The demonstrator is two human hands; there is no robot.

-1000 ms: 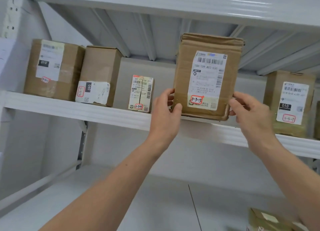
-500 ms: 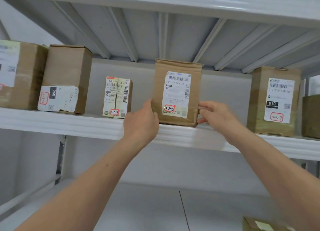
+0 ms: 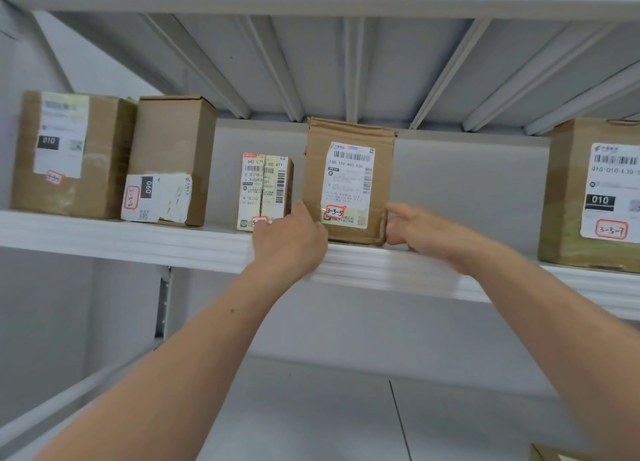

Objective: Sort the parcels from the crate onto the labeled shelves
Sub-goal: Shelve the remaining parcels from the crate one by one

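Standing near the front edge of the shelf (image 3: 138, 239) so its label shows, the parcel (image 3: 349, 183) has the left grip (image 3: 291, 242) holding its corner and the right grip (image 3: 426, 232) resting flat against its side.

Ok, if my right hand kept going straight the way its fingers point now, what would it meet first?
The parcel marked 3-3-5: your right hand points leftward at its lower right edge, fingertips at or almost on the cardboard. Whether they already touch is hard to tell.
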